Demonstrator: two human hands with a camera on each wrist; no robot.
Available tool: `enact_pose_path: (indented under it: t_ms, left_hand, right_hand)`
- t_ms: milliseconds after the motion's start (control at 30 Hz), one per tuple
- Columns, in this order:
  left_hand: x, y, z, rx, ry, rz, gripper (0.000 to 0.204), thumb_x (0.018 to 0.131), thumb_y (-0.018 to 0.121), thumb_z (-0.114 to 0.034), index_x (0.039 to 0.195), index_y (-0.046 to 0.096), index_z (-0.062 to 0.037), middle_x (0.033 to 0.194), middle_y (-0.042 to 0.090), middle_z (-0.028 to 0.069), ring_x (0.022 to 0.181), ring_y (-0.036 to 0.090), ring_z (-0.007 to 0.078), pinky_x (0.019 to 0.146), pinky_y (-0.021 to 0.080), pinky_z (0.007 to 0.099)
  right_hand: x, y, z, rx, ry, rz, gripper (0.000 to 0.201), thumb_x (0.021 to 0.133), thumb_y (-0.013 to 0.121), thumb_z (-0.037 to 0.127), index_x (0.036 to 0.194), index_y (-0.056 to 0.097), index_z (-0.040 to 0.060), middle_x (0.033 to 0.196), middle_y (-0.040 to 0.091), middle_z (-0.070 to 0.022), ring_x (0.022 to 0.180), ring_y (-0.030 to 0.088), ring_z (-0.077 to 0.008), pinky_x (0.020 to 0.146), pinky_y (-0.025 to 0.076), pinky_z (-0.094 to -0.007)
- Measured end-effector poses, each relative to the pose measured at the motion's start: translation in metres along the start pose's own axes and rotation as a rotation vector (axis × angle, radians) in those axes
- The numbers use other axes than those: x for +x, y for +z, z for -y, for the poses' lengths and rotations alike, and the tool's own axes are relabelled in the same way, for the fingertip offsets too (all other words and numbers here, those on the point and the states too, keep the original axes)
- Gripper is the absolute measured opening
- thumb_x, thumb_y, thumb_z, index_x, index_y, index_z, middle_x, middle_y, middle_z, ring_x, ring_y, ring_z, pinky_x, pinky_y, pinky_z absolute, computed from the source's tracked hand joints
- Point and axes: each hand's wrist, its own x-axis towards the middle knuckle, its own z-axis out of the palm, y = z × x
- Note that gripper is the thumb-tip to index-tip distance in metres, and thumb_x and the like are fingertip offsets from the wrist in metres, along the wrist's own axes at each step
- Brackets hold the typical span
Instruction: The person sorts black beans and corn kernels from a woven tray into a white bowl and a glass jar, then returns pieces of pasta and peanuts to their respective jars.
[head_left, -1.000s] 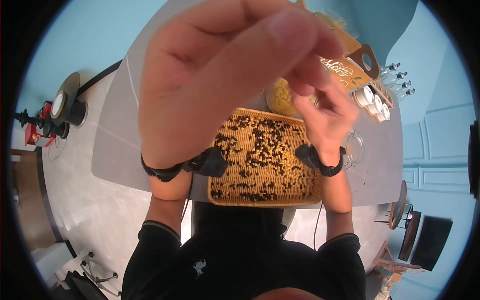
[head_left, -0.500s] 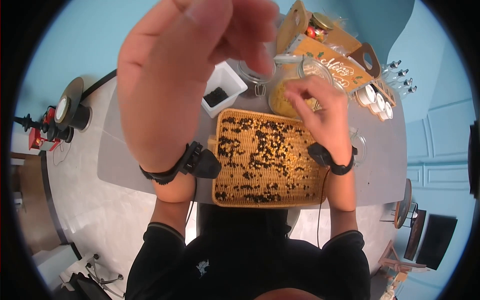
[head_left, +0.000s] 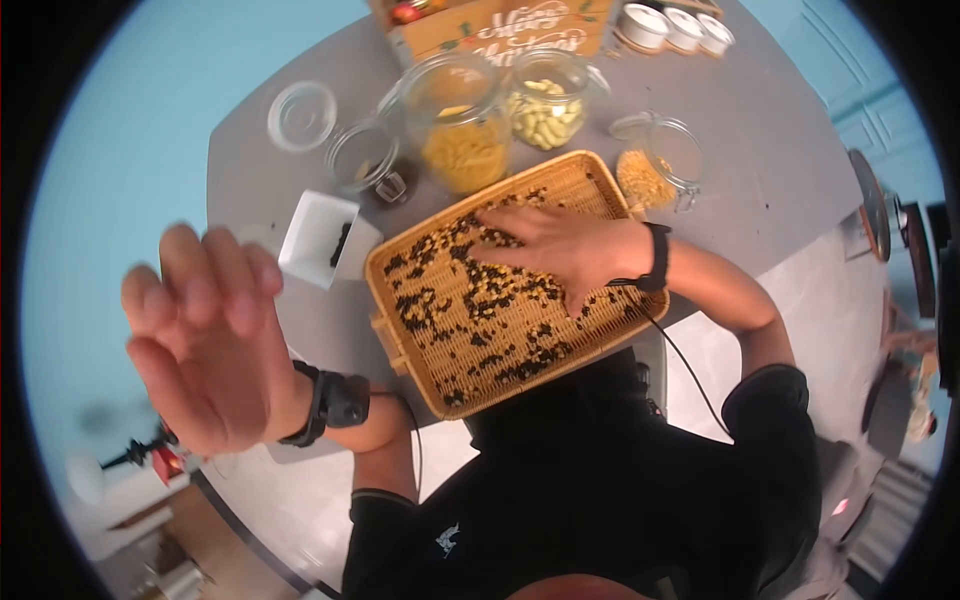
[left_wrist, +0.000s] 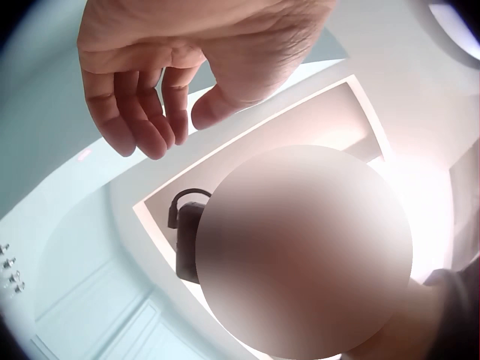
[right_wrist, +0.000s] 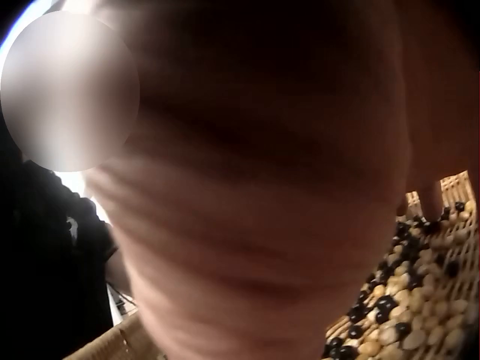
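A wicker tray (head_left: 440, 395) with black and yellow beans (head_left: 490, 290) scattered over its bottom lies at a slant at the table's near edge. Over the beans, palm down with fingers spread, is the right hand (head_left: 570, 250); whether it presses on them cannot be told. The right wrist view shows its skin close up beside black and pale beans (right_wrist: 412, 315). Raised left of the tray, the left hand (head_left: 215, 340) has its palm up and fingers loosely bent, holding nothing. In the left wrist view that hand (left_wrist: 187, 60) hangs in the air.
A white container (head_left: 305, 240) with dark contents stands left of the tray. Behind are glass jars with pasta (head_left: 465, 155), pale green pieces (head_left: 548, 115) and yellow grains (head_left: 645, 180), plus an open jar (head_left: 365, 160). Farther back are a wooden box (head_left: 500, 35) and white cups (head_left: 645, 28).
The left hand has moved down and left, away from the camera. The right hand has dropped over the tray and spread its fingers. The head view has shifted, and the tray appears turned.
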Motion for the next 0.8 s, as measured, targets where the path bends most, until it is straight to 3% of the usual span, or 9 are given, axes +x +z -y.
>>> enact_pose_path:
  t_ms: [100, 233, 267, 367, 400, 500, 600, 700, 800]
  left_hand:
    - [0.007, 0.006, 0.014, -0.062, -0.01, 0.092, 0.03, 0.115, 0.047, -0.038, 0.129, 0.059, -0.0136, 0.11, 0.051, 0.0039, 0.089, 0.049, 0.0175, 0.093, 0.044, 0.0398]
    - [0.016, 0.019, 0.025, 0.166, -0.016, 0.102, 0.034, 0.114, 0.048, -0.037, 0.127, 0.057, -0.007, 0.113, 0.055, 0.0111, 0.091, 0.055, 0.0212, 0.09, 0.051, 0.0432]
    - [0.02, 0.024, 0.028, 0.22, -0.01, 0.095, 0.035, 0.113, 0.05, -0.037, 0.126, 0.057, -0.0053, 0.113, 0.056, 0.013, 0.091, 0.057, 0.0224, 0.09, 0.052, 0.0444]
    - [0.024, 0.029, 0.042, 0.309, -0.016, 0.141, 0.036, 0.111, 0.054, -0.035, 0.122, 0.058, -0.001, 0.112, 0.06, 0.0172, 0.091, 0.061, 0.0256, 0.089, 0.054, 0.0477]
    - [0.028, 0.029, 0.049, 0.325, -0.013, 0.168, 0.037, 0.11, 0.055, -0.035, 0.121, 0.059, 0.0003, 0.111, 0.061, 0.0185, 0.091, 0.063, 0.0267, 0.089, 0.055, 0.0487]
    - [0.031, 0.031, 0.06, 0.368, -0.077, 0.137, 0.034, 0.108, 0.057, -0.032, 0.115, 0.061, 0.0005, 0.104, 0.062, 0.0185, 0.088, 0.064, 0.0276, 0.087, 0.056, 0.0488]
    - [0.031, 0.037, 0.069, 0.285, -0.11, 0.054, 0.032, 0.108, 0.058, -0.031, 0.113, 0.061, 0.0006, 0.102, 0.062, 0.0174, 0.088, 0.064, 0.0269, 0.086, 0.055, 0.0475]
    - [0.03, 0.043, 0.087, 0.075, -0.196, 0.069, 0.032, 0.108, 0.058, -0.03, 0.114, 0.061, 0.0008, 0.1, 0.063, 0.0168, 0.09, 0.064, 0.0273, 0.087, 0.055, 0.045]
    - [0.027, 0.05, 0.117, -0.217, -0.389, -0.074, 0.029, 0.109, 0.058, -0.028, 0.115, 0.062, 0.0, 0.099, 0.064, 0.0146, 0.092, 0.065, 0.0272, 0.088, 0.053, 0.0404]
  right_hand:
    - [0.01, -0.008, 0.013, -0.16, 0.044, 0.114, 0.141, 0.049, 0.103, 0.026, 0.17, 0.032, 0.02, 0.177, 0.014, -0.0264, 0.159, 0.028, -0.0431, 0.123, 0.037, -0.0573]
    - [0.027, -0.006, 0.006, -0.183, 0.0, 0.105, 0.118, 0.052, 0.102, 0.023, 0.157, 0.05, 0.0179, 0.161, 0.037, -0.0225, 0.145, 0.042, -0.038, 0.104, 0.051, -0.0531]
    - [0.028, -0.001, 0.001, -0.136, -0.053, 0.013, 0.1, 0.056, 0.1, 0.017, 0.146, 0.056, 0.0142, 0.148, 0.044, -0.0207, 0.14, 0.045, -0.0392, 0.095, 0.056, -0.0504]
    - [0.038, 0.009, -0.012, 0.054, -0.075, 0.071, 0.096, 0.057, 0.098, 0.009, 0.144, 0.059, 0.0113, 0.159, 0.038, -0.0271, 0.145, 0.045, -0.0451, 0.104, 0.054, -0.0535]
    - [0.034, 0.0, -0.009, 0.086, -0.042, 0.098, 0.08, 0.061, 0.096, 0.007, 0.133, 0.063, 0.0069, 0.158, 0.041, -0.0258, 0.143, 0.048, -0.0453, 0.104, 0.055, -0.0528]
    - [0.044, 0.036, -0.02, 0.013, -0.06, -0.078, 0.049, 0.066, 0.091, 0.001, 0.112, 0.071, 0.0025, 0.135, 0.064, -0.0249, 0.126, 0.064, -0.0403, 0.092, 0.059, -0.0516]
    - [0.062, 0.046, -0.034, 0.16, -0.086, 0.069, 0.023, 0.069, 0.084, -0.004, 0.089, 0.072, -0.0008, 0.097, 0.075, -0.0223, 0.096, 0.074, -0.0378, 0.078, 0.058, -0.0523]
    - [0.049, 0.04, -0.03, 0.245, -0.158, -0.155, 0.015, 0.068, 0.081, -0.004, 0.079, 0.072, -0.0012, 0.077, 0.072, -0.0215, 0.078, 0.074, -0.0387, 0.068, 0.055, -0.0515]
    - [0.042, 0.016, -0.02, 0.196, -0.073, -0.011, 0.012, 0.072, 0.078, -0.003, 0.081, 0.071, -0.0034, 0.082, 0.073, -0.023, 0.085, 0.074, -0.0401, 0.069, 0.056, -0.0501]
